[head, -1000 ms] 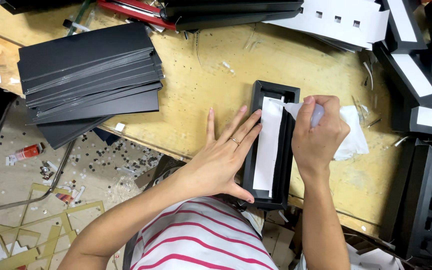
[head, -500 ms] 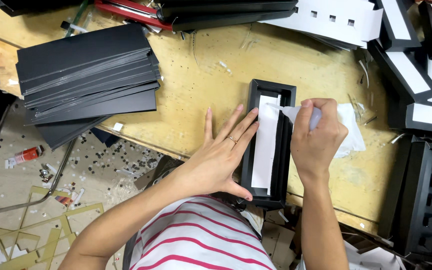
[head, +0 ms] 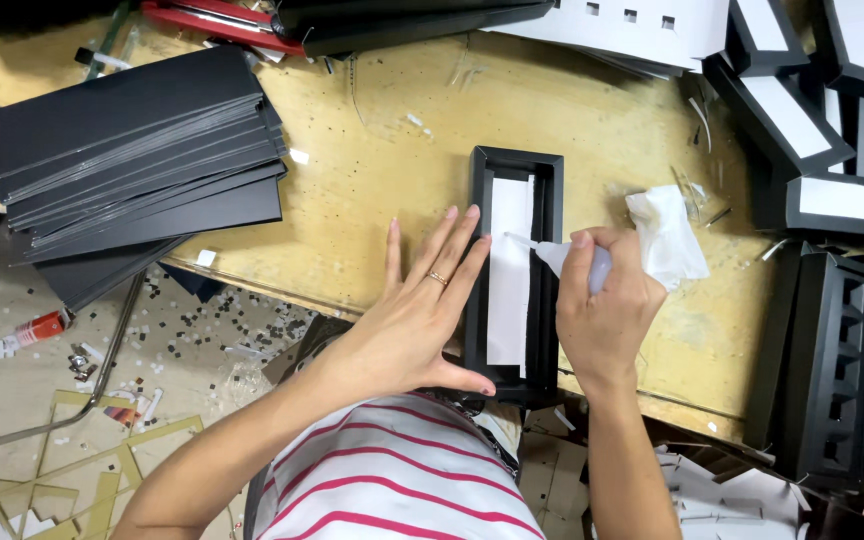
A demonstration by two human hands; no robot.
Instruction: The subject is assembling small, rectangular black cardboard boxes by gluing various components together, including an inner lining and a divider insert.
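Note:
A long black box tray (head: 515, 158) with a white strip (head: 510, 270) inside lies on the wooden table (head: 372, 180). My left hand (head: 414, 318) lies flat with fingers spread against the tray's left wall. My right hand (head: 604, 300) grips a small translucent glue bottle (head: 564, 260), its thin nozzle pointing left onto the white strip. A crumpled white cloth (head: 666, 232) sits just behind my right hand.
A stack of black sheets (head: 132, 160) lies at the left of the table. Finished black and white boxes (head: 832, 110) crowd the right side, and black slotted inserts (head: 842, 360) stand at the right edge. White die-cut cards (head: 642, 25) lie at the back. Scraps litter the floor (head: 62, 400).
My right hand with the bottle has moved down the tray toward me, and the nozzle now touches the white strip. My left hand stays pressed against the tray.

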